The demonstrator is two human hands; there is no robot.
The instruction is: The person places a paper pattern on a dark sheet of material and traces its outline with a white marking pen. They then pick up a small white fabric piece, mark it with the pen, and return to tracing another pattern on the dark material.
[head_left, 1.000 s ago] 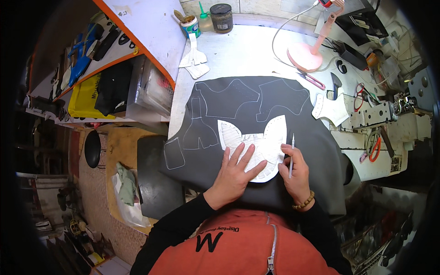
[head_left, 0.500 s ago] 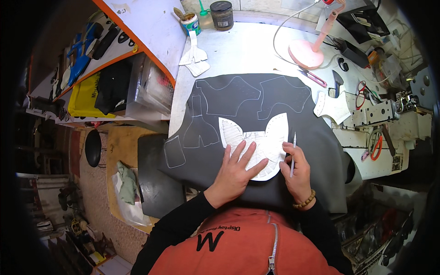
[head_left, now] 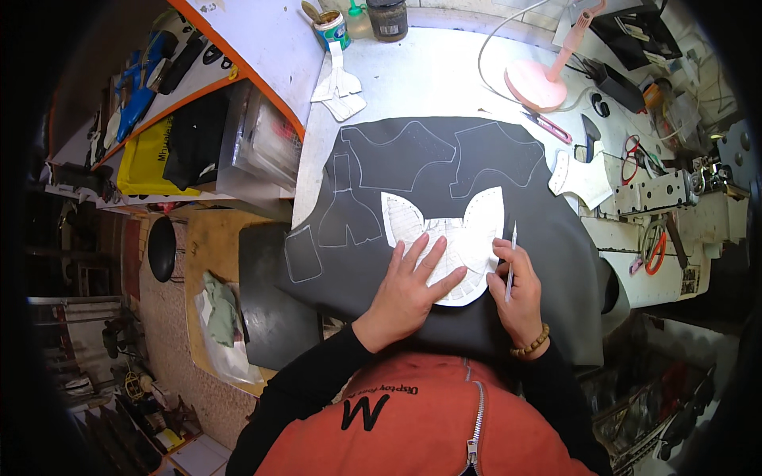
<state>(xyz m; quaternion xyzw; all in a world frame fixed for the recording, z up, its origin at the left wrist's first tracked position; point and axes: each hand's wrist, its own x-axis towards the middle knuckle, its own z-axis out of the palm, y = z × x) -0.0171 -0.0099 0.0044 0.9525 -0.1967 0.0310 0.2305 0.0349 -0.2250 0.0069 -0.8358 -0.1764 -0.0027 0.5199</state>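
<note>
A white paper pattern [head_left: 476, 226] with two raised lobes and pencil lines lies on a dark grey sheet of leather-like material [head_left: 421, 208]. My left hand [head_left: 405, 289] rests flat on the pattern with its fingers spread, pressing its lower left part. In my right hand [head_left: 520, 289] is a slim silver-white marking pen [head_left: 512, 258], held upright between thumb and fingers at the pattern's right edge. Its lower end is hidden by the hand. Pale outlines of several shapes [head_left: 405, 155] are drawn on the sheet above and left of the pattern.
White pattern pieces [head_left: 341, 83] lie at the far left, another [head_left: 583, 182] at the right. A pink lamp base [head_left: 536, 86], a pink cutter [head_left: 553, 128], red-handled scissors [head_left: 629, 159] and a sewing machine [head_left: 675, 190] stand or lie on the right. An open shelf [head_left: 230, 55] borders the left.
The view has shifted slightly, so the table things sit a little higher in it. Both hands keep nearly the same hold on the pattern and the pen.
</note>
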